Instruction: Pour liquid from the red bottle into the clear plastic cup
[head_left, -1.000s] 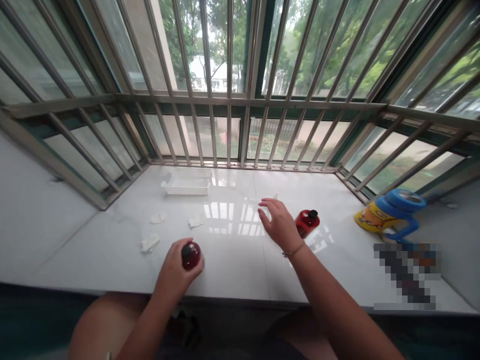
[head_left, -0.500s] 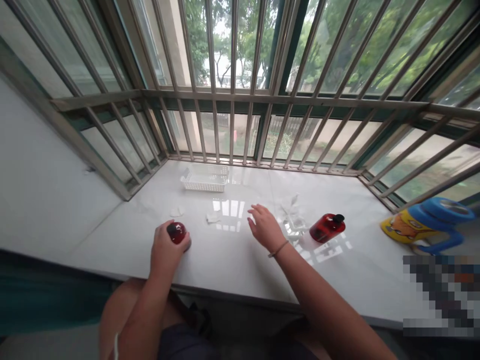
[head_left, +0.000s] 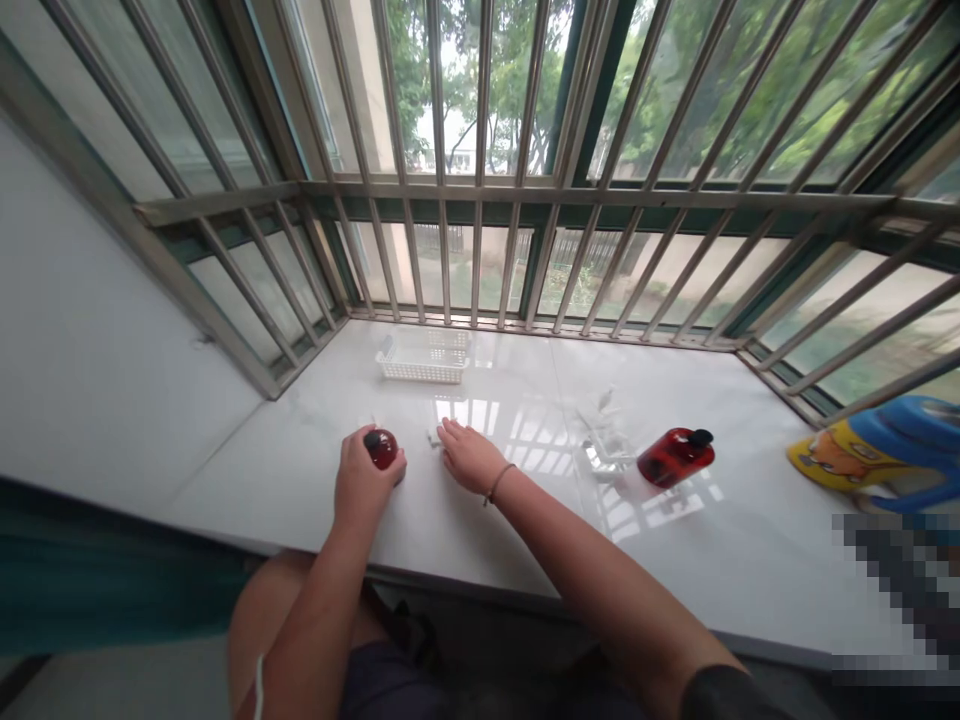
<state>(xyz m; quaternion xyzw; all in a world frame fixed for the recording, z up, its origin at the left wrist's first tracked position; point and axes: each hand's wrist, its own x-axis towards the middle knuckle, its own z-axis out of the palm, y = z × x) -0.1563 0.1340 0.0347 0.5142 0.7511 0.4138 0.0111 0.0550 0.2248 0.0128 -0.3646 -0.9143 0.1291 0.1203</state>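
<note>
My left hand (head_left: 365, 480) is wrapped round a small dark red bottle (head_left: 385, 450) with a black cap, standing on the white marble-look counter (head_left: 480, 540). My right hand (head_left: 472, 455), fingers stretched forward, is over a small white piece (head_left: 433, 438); the fingers partly cover it, and whether they touch it I cannot make out. Behind the held bottle, another small white bit is mostly hidden. A second red bottle (head_left: 673, 458) with a black cap leans or lies on the right, beside clear plastic pieces (head_left: 604, 455).
A white perforated basket (head_left: 422, 370) sits at the back, near the barred window (head_left: 480, 190). On the right is a yellow and blue cup (head_left: 862, 450) with a handle. A blurred-out patch (head_left: 892, 590) covers the right front. The counter's front edge runs above my legs.
My right hand has moved left, from over the middle of the counter to the small white piece. My left hand keeps its hold on the bottle. The view has shifted slightly.
</note>
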